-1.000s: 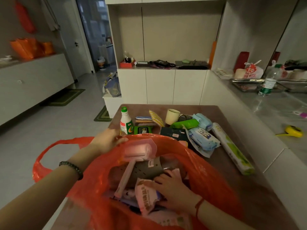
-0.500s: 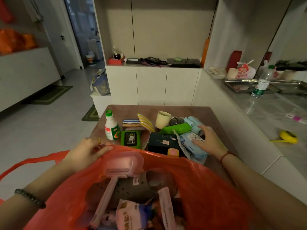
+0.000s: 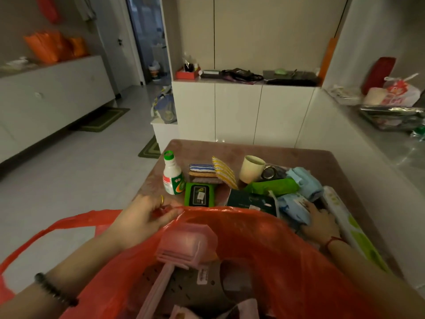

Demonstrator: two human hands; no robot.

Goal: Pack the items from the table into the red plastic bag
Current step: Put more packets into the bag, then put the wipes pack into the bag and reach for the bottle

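Right now my left hand (image 3: 142, 217) pinches the far left rim of the red plastic bag (image 3: 276, 245), thumb and fingers closed on the plastic, holding its mouth open at the near edge of the tabletop (image 3: 230, 147). Inside the bag a pink lint roller (image 3: 186, 246) stands up against the left wall, its handle running down toward me over a dark perforated item that I cannot identify.

My right hand (image 3: 320, 221) is out past the bag's right rim, laid on the near end of a blue wipes pack (image 3: 293, 207). The fingers bend over the pack, but I cannot tell whether they have closed around it or only rest there. Just right of that hand lies a long white roll with green print (image 3: 351, 229), reaching along the right edge of the tabletop.

Other things wait on the tabletop beyond the bag. At far left a white bottle with a green cap (image 3: 173, 174) stands upright, and a green wipes pack (image 3: 199, 195) lies just beside it. Behind that are stacked sponges (image 3: 202, 172) with a yellow striped cloth (image 3: 224, 172) leaning on them. A cream cup (image 3: 250, 169) stands farther right, near a green bundle (image 3: 273, 186), a light blue pack (image 3: 303, 180) and a dark box (image 3: 251, 201) touching the bag's far rim.
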